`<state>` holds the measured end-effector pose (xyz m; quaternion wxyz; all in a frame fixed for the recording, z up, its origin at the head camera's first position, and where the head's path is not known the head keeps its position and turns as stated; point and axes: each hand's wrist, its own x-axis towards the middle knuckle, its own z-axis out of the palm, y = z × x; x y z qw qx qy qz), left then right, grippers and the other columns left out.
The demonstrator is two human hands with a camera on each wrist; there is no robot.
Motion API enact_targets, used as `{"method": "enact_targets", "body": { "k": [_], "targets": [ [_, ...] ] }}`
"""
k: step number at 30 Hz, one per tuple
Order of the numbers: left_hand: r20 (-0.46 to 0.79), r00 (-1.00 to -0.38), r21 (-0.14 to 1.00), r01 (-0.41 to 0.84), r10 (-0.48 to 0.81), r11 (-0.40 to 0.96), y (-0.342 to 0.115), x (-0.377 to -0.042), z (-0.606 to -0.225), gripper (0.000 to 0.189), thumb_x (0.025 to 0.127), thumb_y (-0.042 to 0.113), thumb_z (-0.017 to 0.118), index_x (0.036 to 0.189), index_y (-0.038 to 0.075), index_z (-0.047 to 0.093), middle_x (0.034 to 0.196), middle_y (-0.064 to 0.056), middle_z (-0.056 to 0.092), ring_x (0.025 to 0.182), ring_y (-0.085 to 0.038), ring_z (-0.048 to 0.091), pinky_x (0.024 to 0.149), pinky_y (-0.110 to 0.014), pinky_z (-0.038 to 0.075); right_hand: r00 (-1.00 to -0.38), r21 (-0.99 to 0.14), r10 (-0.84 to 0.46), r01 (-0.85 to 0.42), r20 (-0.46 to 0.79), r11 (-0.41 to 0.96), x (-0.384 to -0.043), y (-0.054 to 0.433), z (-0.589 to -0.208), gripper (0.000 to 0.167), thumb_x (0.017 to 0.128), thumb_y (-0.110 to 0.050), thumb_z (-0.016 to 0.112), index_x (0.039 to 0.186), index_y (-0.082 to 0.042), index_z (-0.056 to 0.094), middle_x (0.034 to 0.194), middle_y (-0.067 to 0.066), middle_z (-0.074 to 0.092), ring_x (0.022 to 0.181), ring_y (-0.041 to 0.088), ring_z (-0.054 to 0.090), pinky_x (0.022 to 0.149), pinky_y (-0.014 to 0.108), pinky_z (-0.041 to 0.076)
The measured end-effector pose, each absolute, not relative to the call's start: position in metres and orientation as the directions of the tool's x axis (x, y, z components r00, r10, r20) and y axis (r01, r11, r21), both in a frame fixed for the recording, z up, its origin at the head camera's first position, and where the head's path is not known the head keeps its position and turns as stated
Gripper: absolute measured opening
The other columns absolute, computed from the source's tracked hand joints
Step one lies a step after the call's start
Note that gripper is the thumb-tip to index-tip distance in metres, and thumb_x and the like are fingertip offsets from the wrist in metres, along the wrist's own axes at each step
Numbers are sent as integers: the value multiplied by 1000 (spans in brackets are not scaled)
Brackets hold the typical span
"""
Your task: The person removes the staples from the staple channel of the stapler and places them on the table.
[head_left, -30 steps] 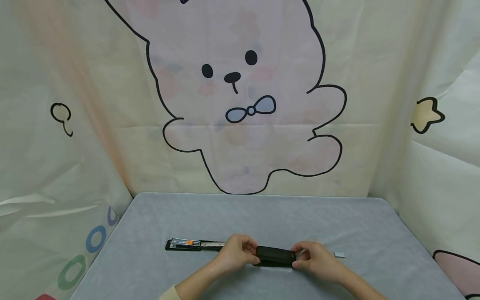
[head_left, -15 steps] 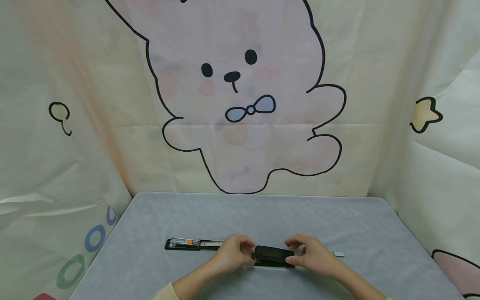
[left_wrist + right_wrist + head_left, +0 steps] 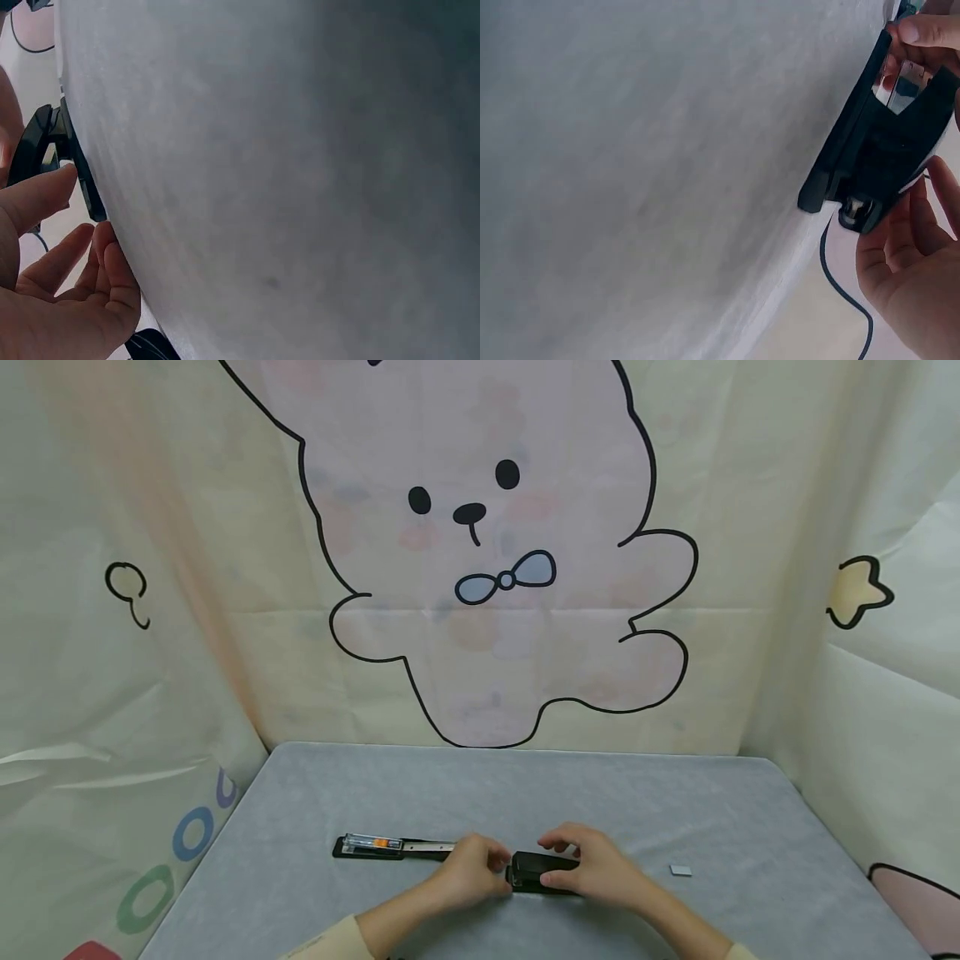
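A black stapler (image 3: pixel 528 870) sits on the grey cloth-covered table, its top raised from its base in the right wrist view. My left hand (image 3: pixel 468 870) is at the stapler's left end, thumb and fingertips pinching around the base tip; the exact contact is partly hidden. My right hand (image 3: pixel 596 864) reaches over the stapler's right part. Its thumb lies along the front side, and the other fingers arch loosely above and behind, spread from the thumb. In the right wrist view the stapler's hinge end (image 3: pixel 855 211) is beside the right fingers.
Left of the hands lies a long black strip-shaped thing with a metal rail (image 3: pixel 427 847) and a clear case with an orange label (image 3: pixel 372 843). A small light grey piece (image 3: pixel 680 870) lies to the right. Printed fabric walls (image 3: pixel 720 677) enclose the table.
My right hand has slid left from the stapler's right end to over its body, with thumb and fingers spreading. My left hand stays at the left end.
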<state>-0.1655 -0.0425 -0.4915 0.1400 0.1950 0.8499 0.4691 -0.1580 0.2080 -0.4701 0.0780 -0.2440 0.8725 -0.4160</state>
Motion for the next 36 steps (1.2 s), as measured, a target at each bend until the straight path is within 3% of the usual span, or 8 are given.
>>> {"method": "enact_targets", "body": {
  "k": [6, 11, 28, 36],
  "targets": [
    [-74, -891, 834, 191, 448, 517, -39, -165, -491, 33, 71, 0, 90, 102, 0, 80, 81, 2, 64, 76, -8, 54, 70, -28, 47, -861, -786, -502, -367, 85, 497, -159, 199, -473, 38, 86, -25, 88, 117, -8, 75, 110, -3, 70, 95, 11, 62, 79, 31, 52],
    [-77, -891, 827, 194, 447, 527, -38, -165, -491, 32, 71, 0, 89, 101, 1, 80, 80, 2, 63, 74, -8, 52, 68, -27, 46, -855, -806, -512, -357, 78, 473, -160, 195, -475, 32, 86, -23, 88, 114, -13, 76, 105, -5, 69, 89, 11, 62, 73, 29, 51],
    [-106, -874, 830, 185, 474, 526, -39, -167, -491, 33, 73, -1, 90, 103, -6, 79, 74, 5, 62, 69, -7, 53, 62, -26, 47, -838, -816, -542, -360, 69, 452, -160, 192, -476, 25, 88, -21, 86, 110, -15, 77, 102, -1, 71, 91, 17, 63, 79, 32, 51],
    [-78, -872, 825, 216, 484, 522, -38, -165, -489, 27, 73, -2, 89, 98, -3, 80, 71, 6, 59, 67, -6, 50, 61, -25, 44, -856, -810, -514, -335, 49, 481, -158, 195, -473, 24, 89, -25, 86, 110, -19, 77, 103, -5, 69, 92, 15, 61, 76, 30, 50]
  ]
}}
